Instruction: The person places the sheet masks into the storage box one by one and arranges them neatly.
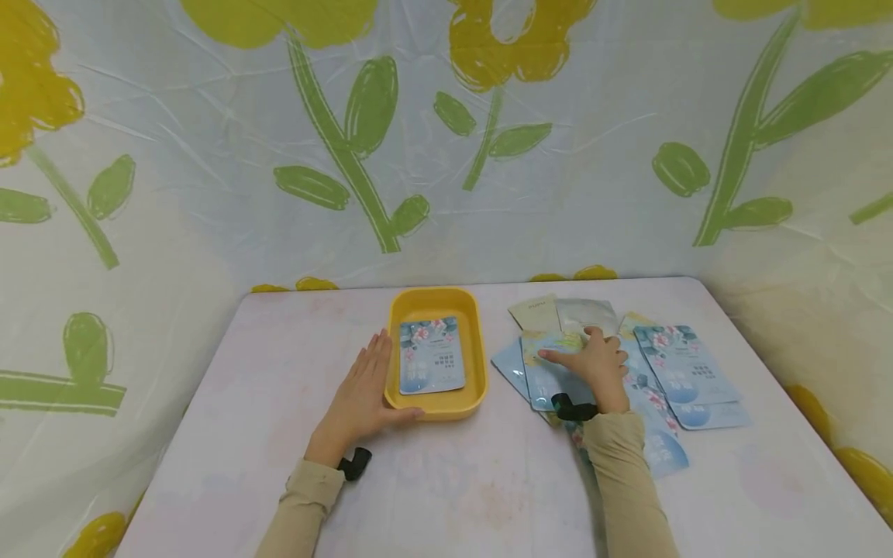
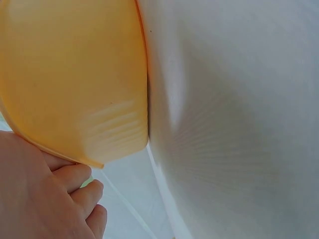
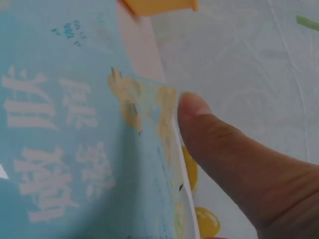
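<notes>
My left hand [image 1: 359, 395] lies along the left side of a yellow tray [image 1: 479, 349], its fingers straight and its thumb at the near corner. Inside the tray lies one blue sachet with pink flowers [image 1: 431, 360]. To the right, my right hand [image 1: 600, 368] is over a spread of sachets, thumb stretched away from the fingers. Under it lies a blue sachet with a yellow floral top [image 1: 547, 384]. In the right wrist view the thumb [image 3: 219, 144] is by that sachet's edge; the other fingers are out of sight there. The left wrist view shows fingers [image 2: 75, 177] at the tray's rim.
Blue flowered sachets [image 1: 680, 368] overlap at the right of the table [image 1: 279, 349]. Behind my right hand lie a silver sachet [image 1: 586, 311] and a beige one [image 1: 536, 314]. A floral curtain [image 1: 558, 209] hangs behind the table's far edge.
</notes>
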The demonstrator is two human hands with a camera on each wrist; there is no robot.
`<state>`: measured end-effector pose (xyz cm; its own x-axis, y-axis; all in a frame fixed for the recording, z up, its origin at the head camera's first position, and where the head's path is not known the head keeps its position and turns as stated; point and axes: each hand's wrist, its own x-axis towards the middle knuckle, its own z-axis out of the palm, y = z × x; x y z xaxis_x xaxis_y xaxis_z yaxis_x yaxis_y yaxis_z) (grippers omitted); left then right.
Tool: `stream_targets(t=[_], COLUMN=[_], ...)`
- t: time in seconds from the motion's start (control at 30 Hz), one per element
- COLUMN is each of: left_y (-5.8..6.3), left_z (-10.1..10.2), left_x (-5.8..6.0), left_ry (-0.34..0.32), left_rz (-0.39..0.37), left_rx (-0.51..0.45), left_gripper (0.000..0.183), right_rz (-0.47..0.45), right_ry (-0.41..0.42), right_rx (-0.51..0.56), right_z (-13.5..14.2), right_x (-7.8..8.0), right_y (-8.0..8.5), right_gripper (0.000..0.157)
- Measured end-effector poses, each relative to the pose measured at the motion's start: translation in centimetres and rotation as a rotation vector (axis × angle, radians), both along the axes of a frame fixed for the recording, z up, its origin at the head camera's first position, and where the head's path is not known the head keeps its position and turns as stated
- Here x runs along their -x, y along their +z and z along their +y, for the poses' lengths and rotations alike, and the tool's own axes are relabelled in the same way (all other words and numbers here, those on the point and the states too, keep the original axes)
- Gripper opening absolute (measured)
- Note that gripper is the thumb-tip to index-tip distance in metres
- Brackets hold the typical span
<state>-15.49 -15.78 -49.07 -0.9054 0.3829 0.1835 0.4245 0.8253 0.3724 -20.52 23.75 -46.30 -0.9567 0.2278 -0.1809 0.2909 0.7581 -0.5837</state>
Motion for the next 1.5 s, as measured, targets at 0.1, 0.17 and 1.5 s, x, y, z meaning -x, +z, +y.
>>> stream_targets(t=[0.1,0.17,1.5], left_y=[0.1,0.1,-0.2], left_z=[0.0,0.0,0.0], left_x=[0.2,0.3,0.0], left_ry=[0.003,0.002,-0.001], left_rz=[-0.004,-0.008,-0.01], left_rx=[-0.005,-0.007,-0.01], left_gripper=[0.13,0.131,0.131], right_rz=[-0.028,-0.031,0.284], right_ry=[0.005,0.002,0.076], right_rx=[-0.049,-0.07,0.426], right_z=[0.0,-0.1,2.0], right_x=[0.1,0.1,0.3], right_y=[-0.6,-0.8,-2.7], right_gripper=[0.119,0.117,0.056])
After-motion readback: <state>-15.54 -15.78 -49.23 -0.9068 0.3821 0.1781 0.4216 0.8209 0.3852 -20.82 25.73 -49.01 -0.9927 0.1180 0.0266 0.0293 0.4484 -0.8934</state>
